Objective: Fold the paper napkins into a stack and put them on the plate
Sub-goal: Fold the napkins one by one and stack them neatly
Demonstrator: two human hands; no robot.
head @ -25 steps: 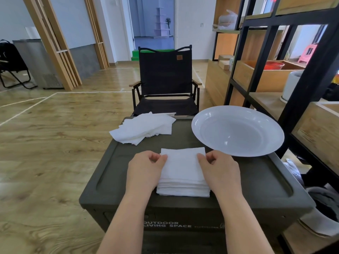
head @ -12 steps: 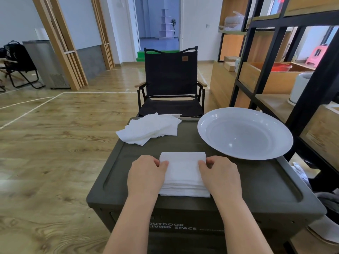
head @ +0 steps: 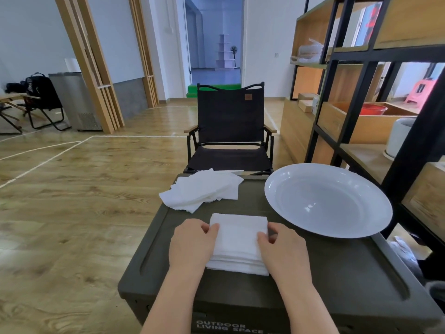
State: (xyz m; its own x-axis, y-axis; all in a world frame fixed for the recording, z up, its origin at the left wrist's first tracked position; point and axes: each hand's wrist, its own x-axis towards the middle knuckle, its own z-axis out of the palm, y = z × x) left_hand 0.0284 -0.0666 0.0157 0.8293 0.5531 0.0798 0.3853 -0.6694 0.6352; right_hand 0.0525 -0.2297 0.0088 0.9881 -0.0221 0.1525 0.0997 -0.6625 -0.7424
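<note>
Both hands, left hand (head: 192,244) and right hand (head: 284,249), gripped the folded napkin stack (head: 238,242) by its sides, so next was probably lifting it right onto the plate (head: 330,227).

Single head-worn wide-angle view, looking forward and down over dark box (head: 337,273), close; room beyond.

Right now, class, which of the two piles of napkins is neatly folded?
The folded stack between both hands, square-edged, near the front; the loose napkin pile behind it lies rumpled and untouched.
</note>
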